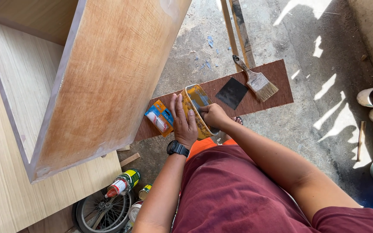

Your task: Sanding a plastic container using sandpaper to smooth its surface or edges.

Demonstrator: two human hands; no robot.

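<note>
Both hands meet at the yellow oblong plastic tray [194, 100] standing on edge on the reddish-brown plywood strip [273, 82]: left hand [183, 122] flat against its outer wall, fingers together, right hand [213, 115] closed inside, its contents hidden.

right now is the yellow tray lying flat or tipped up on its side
Tipped up on its side: the yellow tray stands on edge on the brown board.

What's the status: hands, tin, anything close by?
Left hand steadies yellow tin. Right hand reaches inside it. Small roller pack beside; paintbrush, dark square sheet apart.
</note>
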